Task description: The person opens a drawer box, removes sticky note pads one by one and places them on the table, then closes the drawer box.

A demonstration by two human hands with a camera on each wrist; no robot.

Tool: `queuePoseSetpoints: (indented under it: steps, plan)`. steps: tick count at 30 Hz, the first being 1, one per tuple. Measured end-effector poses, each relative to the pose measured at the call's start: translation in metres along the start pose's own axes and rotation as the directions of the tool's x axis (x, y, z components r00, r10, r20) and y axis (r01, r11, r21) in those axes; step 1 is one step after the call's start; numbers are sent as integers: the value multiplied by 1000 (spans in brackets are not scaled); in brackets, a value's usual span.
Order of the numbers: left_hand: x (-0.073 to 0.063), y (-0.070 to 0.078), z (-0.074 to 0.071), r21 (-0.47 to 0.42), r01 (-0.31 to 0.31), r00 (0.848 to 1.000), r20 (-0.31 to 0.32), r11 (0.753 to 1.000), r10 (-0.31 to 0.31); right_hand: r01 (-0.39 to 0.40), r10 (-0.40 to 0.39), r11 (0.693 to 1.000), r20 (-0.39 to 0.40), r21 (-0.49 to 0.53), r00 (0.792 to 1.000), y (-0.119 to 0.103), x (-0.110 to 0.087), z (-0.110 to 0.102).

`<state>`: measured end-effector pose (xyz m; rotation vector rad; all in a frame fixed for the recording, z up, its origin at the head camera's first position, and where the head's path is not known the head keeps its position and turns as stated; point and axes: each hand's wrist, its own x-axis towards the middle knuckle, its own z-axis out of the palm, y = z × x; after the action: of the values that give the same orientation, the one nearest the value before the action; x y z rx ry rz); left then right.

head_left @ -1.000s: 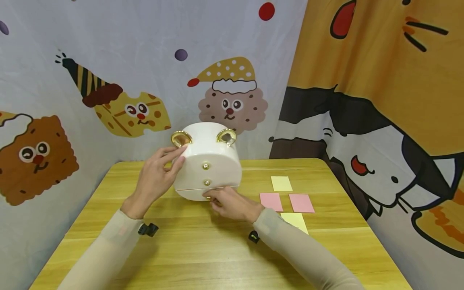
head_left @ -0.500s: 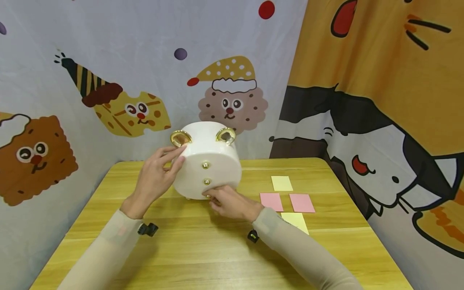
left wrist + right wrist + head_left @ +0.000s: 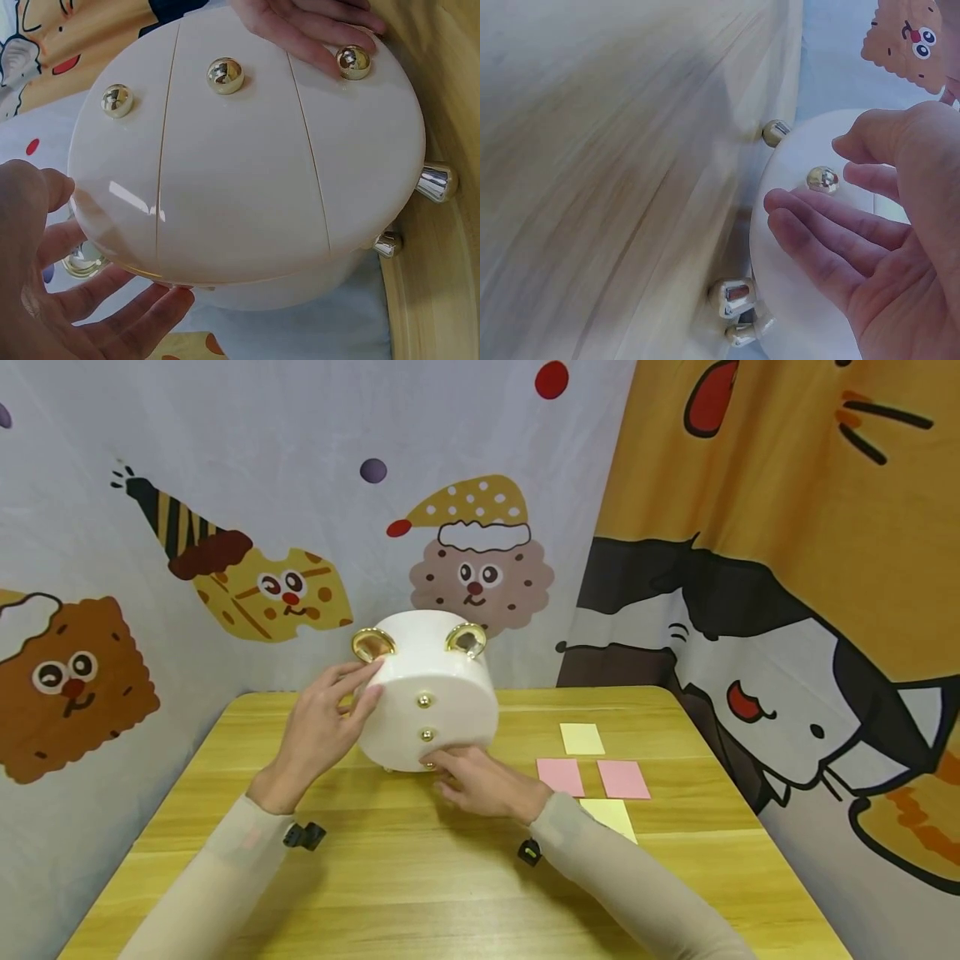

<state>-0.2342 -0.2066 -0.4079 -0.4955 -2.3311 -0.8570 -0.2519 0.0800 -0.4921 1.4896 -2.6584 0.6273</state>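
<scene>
A small white rounded drawer box [image 3: 457,706] with gold ear-shaped rings stands on gold feet at the table's back. In the left wrist view its front [image 3: 232,172] shows three drawers, each with a gold knob, their faces flush. My left hand [image 3: 318,727] touches the box's upper left side, thumb near the front edge and fingers spread along the side. My right hand [image 3: 480,781] is at the bottom drawer, fingers over its knob in the head view. The right wrist view shows those fingers extended beside the bottom knob [image 3: 823,180], with the thumb apart from it.
Two pink sticky notes [image 3: 560,777] and two yellow ones [image 3: 582,739] lie on the wooden table [image 3: 420,893] to the right of the box. A cartoon-printed cloth [image 3: 300,427] hangs behind and at the sides.
The bottom drawer, slightly out one second ago with a gap above it, has gone in flush as my right hand pressed it. My left hand has stayed at the box's side.
</scene>
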Motion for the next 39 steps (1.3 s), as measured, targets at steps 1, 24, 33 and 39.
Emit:
queuePoseSetpoints:
  steps: [1, 24, 33, 39]
  plan:
    - [0, 0, 0, 0, 3, 1000, 1, 1000, -3, 5, -5, 1000, -5, -6, 1000, 0, -1, -1]
    - [-15, -6, -1, -14, 33, 997, 65, 999, -32, -112, 108, 992, -73, -58, 991, 9, -63, -36]
    - [-26, -13, -5, 19, 37, 994, 106, 999, -39, -152, 140, 986, -148, -71, 979, 19, -87, -47]
    - [-35, -19, -8, 39, 47, 990, 134, 998, -52, -165, 137, 978, -201, -126, 970, 25, -100, -56]
